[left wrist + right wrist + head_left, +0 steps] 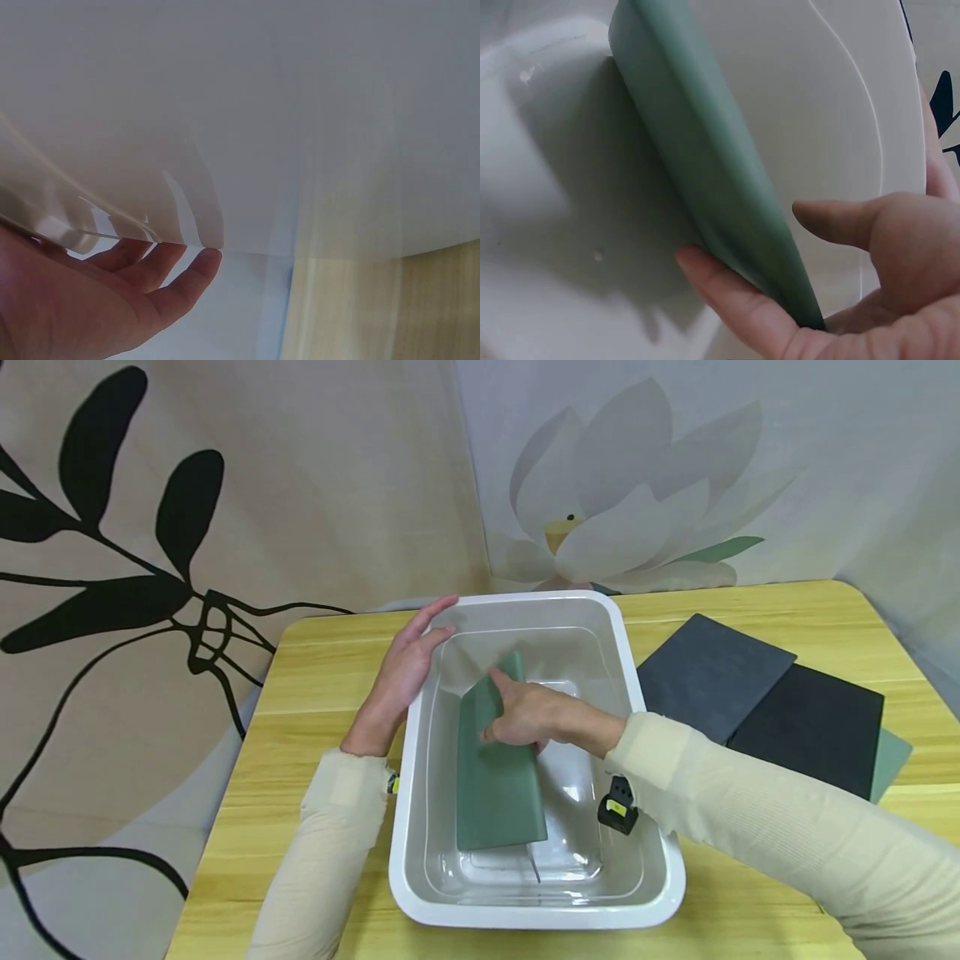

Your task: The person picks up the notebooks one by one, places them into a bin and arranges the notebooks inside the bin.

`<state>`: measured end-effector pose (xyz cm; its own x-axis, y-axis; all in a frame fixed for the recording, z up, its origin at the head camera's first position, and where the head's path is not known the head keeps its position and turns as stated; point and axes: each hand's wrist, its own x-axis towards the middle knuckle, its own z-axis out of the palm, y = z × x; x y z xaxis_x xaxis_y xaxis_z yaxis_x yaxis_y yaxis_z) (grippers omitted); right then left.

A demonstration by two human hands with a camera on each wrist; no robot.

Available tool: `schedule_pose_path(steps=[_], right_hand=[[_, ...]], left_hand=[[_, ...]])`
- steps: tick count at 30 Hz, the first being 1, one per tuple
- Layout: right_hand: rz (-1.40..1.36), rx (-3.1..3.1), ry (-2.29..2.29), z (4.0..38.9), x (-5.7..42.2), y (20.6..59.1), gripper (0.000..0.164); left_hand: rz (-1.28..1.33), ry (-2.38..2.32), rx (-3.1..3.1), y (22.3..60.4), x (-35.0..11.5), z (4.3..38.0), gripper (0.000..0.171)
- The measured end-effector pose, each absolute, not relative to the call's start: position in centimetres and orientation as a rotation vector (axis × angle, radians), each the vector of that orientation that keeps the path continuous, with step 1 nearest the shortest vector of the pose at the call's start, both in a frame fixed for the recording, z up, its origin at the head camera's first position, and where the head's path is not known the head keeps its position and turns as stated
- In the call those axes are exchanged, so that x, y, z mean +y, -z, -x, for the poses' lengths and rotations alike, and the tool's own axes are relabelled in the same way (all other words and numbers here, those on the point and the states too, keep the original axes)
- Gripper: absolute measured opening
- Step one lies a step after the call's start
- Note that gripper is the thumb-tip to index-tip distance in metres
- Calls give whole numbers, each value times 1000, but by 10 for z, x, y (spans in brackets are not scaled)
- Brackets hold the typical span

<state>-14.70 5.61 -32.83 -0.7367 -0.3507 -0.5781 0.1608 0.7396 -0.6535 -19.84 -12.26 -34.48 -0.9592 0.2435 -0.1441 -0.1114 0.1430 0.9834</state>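
A white plastic basin stands on the table. My left hand grips its upper left rim, the thumb over the inner side; in the left wrist view, fingertips touch the outer wall. Inside the basin, a green notebook leans tilted near the left wall. My right hand holds it by its right edge. In the right wrist view, the notebook passes between the thumb and a finger. A thin dark strip shows below its lower edge.
To the right of the basin lie a dark blue notebook, a black one and a green one, overlapping on the wooden table. A printed cloth hangs behind.
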Motion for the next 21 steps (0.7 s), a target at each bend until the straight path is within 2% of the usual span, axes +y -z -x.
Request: schedule_pose_path(steps=[21], right_hand=[[110, 2298, 777, 146, 56, 327, 101]], left_hand=[[-118, -1881, 2185, 344, -122, 198, 38]])
